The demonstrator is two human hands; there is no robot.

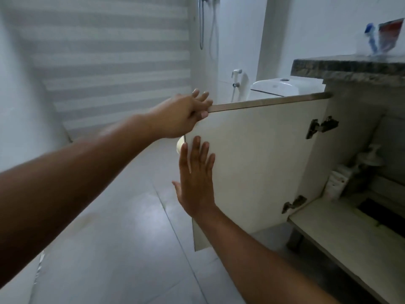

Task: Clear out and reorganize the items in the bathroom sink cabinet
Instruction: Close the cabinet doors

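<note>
Your left hand [182, 115]: holds the cabinet door [252, 161] at its top outer corner, with fingers hooked over the top edge and the thumb on the near face.

Your right hand [196, 183]: flat and fully spread, fingers straight and pointing up, pressed against the door's near face just below your left hand, close to the free edge. It holds nothing.

Cabinet door: pale panel, swung wide open, under both your hands and running off to their right.

Hinges: upper hinge [322, 127] and lower hinge [293, 204], dark metal, at the door's far side, well to the right of both hands.

Cabinet floor [339, 233]: pale board, right of and below your right hand.

Stored items: a white bottle [337, 183] and a pump dispenser [370, 159], standing inside against the cabinet's side wall, far right of your right hand. They are blurred and the labels are unreadable.

Countertop [350, 68]: dark speckled stone, above and right of your left hand. A blurred toothbrush holder [372, 42] stands on it.

Toilet tank [282, 86]: white, beyond the door's top edge, right of your left hand.

Shower hose [201, 25]: hanging on the wall above your left hand.
</note>
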